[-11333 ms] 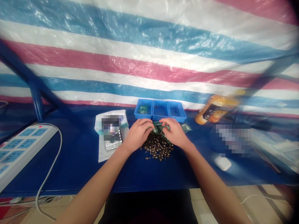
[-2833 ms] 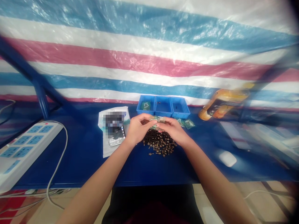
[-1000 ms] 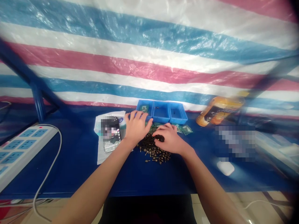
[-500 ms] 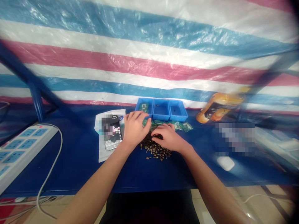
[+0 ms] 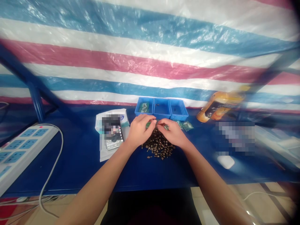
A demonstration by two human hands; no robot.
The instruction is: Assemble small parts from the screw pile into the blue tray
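A heap of small dark bronze screws [image 5: 159, 147] lies on the blue table [image 5: 77, 156]. Above its far side my left hand [image 5: 140, 131] and my right hand [image 5: 171, 132] meet, fingers pinched together on a small green clear bag [image 5: 156, 124] held between them. Just behind stand three joined blue bins [image 5: 161, 109]; the left bin holds a green bag. More small green bags [image 5: 185, 125] lie on the table to the right of my right hand.
A phone [image 5: 113, 137] lies on white packets left of my left hand. A white power strip [image 5: 21, 150] with its cable sits far left. An orange bottle [image 5: 217, 106] lies at the back right, a white mouse-like object [image 5: 225, 161] nearer. A striped tarp hangs behind.
My left hand came back from the left blue bin and my right hand lifted off the screw heap. Both now pinch a green bag above the heap.
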